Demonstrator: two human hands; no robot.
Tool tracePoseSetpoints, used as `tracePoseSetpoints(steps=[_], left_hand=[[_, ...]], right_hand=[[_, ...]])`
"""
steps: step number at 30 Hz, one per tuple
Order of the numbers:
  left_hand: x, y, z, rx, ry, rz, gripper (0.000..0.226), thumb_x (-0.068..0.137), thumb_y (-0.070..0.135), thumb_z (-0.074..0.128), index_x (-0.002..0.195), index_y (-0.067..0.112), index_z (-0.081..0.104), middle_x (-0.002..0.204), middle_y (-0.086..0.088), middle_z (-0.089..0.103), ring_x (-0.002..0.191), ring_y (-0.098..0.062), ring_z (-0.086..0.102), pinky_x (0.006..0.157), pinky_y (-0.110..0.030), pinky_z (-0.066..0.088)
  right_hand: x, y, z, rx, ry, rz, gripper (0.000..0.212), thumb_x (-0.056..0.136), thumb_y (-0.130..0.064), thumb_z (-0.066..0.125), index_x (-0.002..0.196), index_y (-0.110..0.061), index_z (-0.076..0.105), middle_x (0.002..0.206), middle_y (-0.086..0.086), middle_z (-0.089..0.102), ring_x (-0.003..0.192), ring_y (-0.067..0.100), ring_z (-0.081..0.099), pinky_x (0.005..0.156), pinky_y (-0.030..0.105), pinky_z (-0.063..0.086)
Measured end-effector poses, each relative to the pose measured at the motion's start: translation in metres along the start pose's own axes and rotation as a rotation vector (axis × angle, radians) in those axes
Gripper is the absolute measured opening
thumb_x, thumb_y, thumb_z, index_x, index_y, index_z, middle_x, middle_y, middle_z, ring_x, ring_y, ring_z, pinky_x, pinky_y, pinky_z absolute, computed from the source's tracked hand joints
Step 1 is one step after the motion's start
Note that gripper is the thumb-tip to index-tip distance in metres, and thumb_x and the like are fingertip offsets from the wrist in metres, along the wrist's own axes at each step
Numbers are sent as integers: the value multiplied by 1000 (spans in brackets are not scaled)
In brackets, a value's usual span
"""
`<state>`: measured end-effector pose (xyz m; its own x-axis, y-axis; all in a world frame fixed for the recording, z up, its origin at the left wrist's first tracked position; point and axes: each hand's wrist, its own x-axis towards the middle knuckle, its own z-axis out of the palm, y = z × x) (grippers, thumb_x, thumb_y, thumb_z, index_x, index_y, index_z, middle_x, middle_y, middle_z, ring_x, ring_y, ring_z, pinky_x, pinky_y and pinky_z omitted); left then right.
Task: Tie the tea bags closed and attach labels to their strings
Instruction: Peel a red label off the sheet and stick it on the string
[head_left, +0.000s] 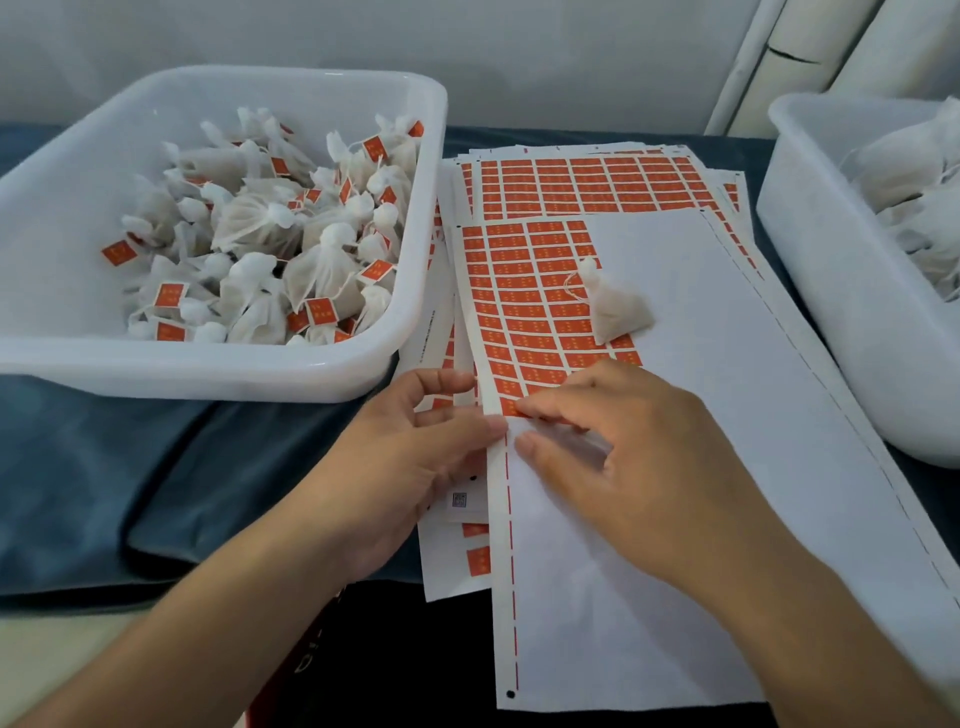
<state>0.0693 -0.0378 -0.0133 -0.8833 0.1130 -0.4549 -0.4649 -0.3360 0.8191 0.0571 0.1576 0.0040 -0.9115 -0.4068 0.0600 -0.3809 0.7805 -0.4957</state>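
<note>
A glossy white plastic tub (410, 218) with rounded corners fills the upper left of the frame, heaped with gauzy white tea bags (260, 244), each gathered at the neck and carrying a small orange rectangular tag. A second tub (810, 228) of the same plastic sits at the right edge, holding more white bags (914, 192) with loose strings; no tags show on them.

Between the tubs, in the middle of the frame, lies a fanned stack of matte white label sheets (597, 182). The top sheet (727, 415) is long and narrow, its long axis running from the upper centre down to the lower centre, tilted slightly right at the bottom. Orange labels (524, 301) in a tight grid remain only on its upper left part; the rest is bare backing paper with a dashed line down each long edge.

One tied tea bag (615, 306) rests on this sheet at the edge of the orange grid, its knotted neck pointing to the upper left and its plump base to the lower right.

The left hand (415, 457) pinches the sheet's left edge with thumb and curled fingers. The right hand (639, 457) presses on the sheet with its fingertips (524, 410) bent onto the lowest row of labels; whether a label is pinched, I cannot tell.

Dark blue cloth (130, 467) covers the table at lower left.
</note>
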Motion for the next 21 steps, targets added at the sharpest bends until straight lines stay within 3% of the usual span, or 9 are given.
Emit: tracePoseSetpoints(steps=[7,13,16,21], left_hand=[[-4,-4,-5,138,-3,73,64,64,34,84,120,23,54,105,-9,79,95,-31,77,75,-36,63],[-8,-8,-3,197,17,197,46,81,25,76,121,21,55,95,-8,79,90,-26,78,73,-28,62],[-8,-10,-4,244,22,247,34,91,16,72,121,22,55,94,-8,79,90,-24,78,78,-29,63],[-9,-12,-4,320,48,340,34,92,14,73,120,25,55,92,-3,80,88,-20,78,78,-26,62]], right_hand=[[4,-4,5,-4,-1,-32,55,87,-64,52,131,-34,66,126,-16,64,114,5,57,104,25,46],[5,-8,6,-19,60,-71,42,89,-53,61,115,-24,75,113,-8,70,102,11,65,95,27,52],[6,-7,6,-74,77,-114,35,92,-46,63,110,-19,76,107,-4,71,97,15,66,91,32,56],[7,-2,8,-191,107,-242,29,94,-38,66,108,-13,75,104,3,71,95,23,69,86,42,60]])
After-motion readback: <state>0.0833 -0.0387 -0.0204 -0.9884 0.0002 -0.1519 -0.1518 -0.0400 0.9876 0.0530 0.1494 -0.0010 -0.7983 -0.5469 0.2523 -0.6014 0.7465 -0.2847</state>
